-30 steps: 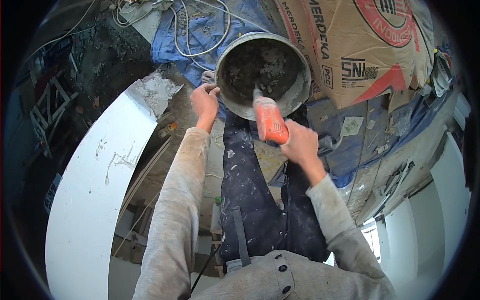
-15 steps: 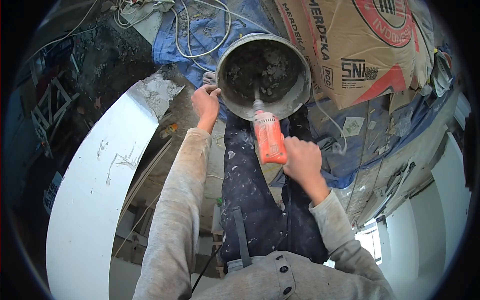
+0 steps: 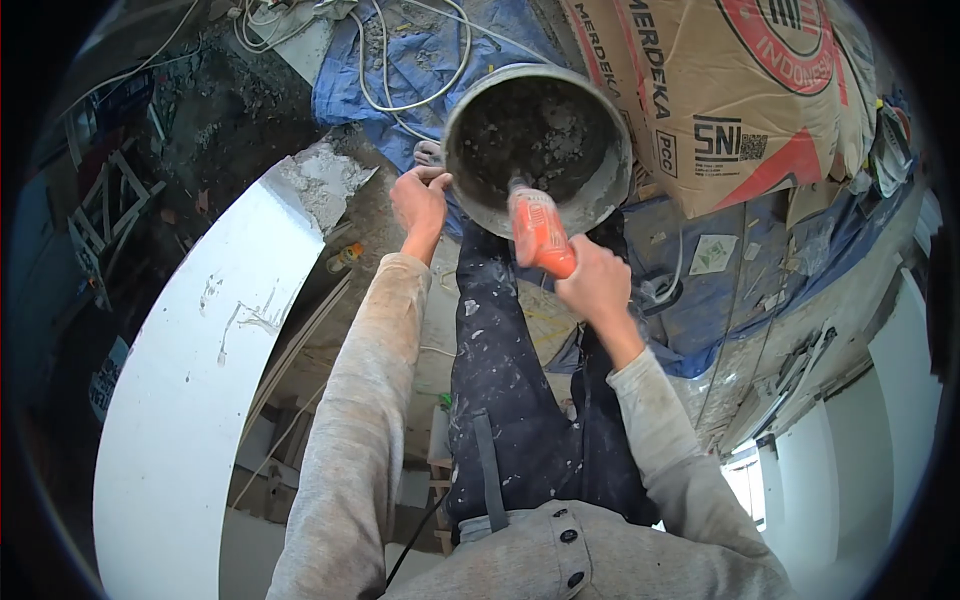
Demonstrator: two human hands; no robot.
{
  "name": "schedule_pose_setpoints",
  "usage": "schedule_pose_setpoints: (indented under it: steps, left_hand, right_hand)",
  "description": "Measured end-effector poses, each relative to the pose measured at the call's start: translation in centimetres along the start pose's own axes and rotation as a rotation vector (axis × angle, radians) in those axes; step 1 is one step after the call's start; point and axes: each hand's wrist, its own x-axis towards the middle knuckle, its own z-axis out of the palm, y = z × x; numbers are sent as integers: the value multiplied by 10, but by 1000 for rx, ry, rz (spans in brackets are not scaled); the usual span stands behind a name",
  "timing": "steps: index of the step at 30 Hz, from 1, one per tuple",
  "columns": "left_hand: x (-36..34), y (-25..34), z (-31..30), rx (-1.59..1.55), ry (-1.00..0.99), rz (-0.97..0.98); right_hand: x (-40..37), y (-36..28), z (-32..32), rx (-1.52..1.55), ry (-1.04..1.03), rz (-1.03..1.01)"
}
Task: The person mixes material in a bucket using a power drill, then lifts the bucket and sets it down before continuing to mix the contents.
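Note:
A round bucket (image 3: pixel 610 185) with dark, lumpy grey material (image 3: pixel 565 130) inside stands between the legs at the top centre. My right hand (image 3: pixel 597 283) is wrapped round the handle of an orange-red drill (image 3: pixel 541 230), which points into the bucket over its near rim. The drill's front is blurred, and the end of its bit is hidden. At the bucket's left rim is my left hand (image 3: pixel 420 207), its fingers curled and pinched at the edge beside a greyish lump (image 3: pixel 428 153).
Large brown cement bags (image 3: pixel 700 90) lie right of the bucket. A blue tarp (image 3: pixel 400 60) with a looped pale cable (image 3: pixel 468 50) lies behind it. A long white board (image 3: pixel 190 370) with grey mortar (image 3: pixel 325 185) on its end curves along the left.
The drill and my right hand have moved up and forward, bringing the drill deeper over the bucket. My left hand stays at the rim. The view has shifted slightly.

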Motion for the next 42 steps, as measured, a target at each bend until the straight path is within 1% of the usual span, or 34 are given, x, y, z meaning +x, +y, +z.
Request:
schedule_pose_setpoints:
  steps: [3,7,10,12,13,16,22,26,28,29,31,32,34,38,42]
  left_hand:
    - [3,-6,3,-15,-27,-1]
    - [5,-10,6,-40,-19,14]
    - [3,-6,5,-60,-25,-21]
    - [3,-7,6,-44,-6,-23]
    - [4,-7,8,-28,11,-30]
    - [5,-8,9,-43,-2,-28]
    - [1,-4,4,-58,-16,-24]
    - [3,-4,5,-30,-12,-62]
    - [5,-9,9,-41,-11,-32]
    - [4,-8,7,-39,-9,-36]
    - [3,-5,5,-43,-12,-20]
    - [2,-4,5,-44,-13,-21]
    - [1,-1,3,-50,-21,-47]
    - [1,-4,6,-42,-3,-36]
    - [3,-6,5,-51,-15,-42]
  right_hand:
    - [1,1,2,-49,-27,-27]
    - [-22,-3,-10,-27,-24,-41]
    - [-40,-4,-11,-37,40,-18]
    - [-45,-1,-9,-110,25,-72]
    - [-45,3,-6,-165,40,-198]
    - [-44,4,-11,-217,-5,-224]
    - [-43,4,-10,-179,31,-148]
    - [-38,5,-12,-216,-19,-218]
    - [-38,2,-11,-67,24,-108]
    - [-38,1,-10,-67,20,-111]
    - [-38,-3,-8,-97,42,-40]
    - [-37,-3,-7,-98,41,-40]
    - [-37,-3,-3,-60,106,-62]
    - [-40,-5,-2,-76,104,-67]
    - [-45,-2,-3,-147,81,-147]
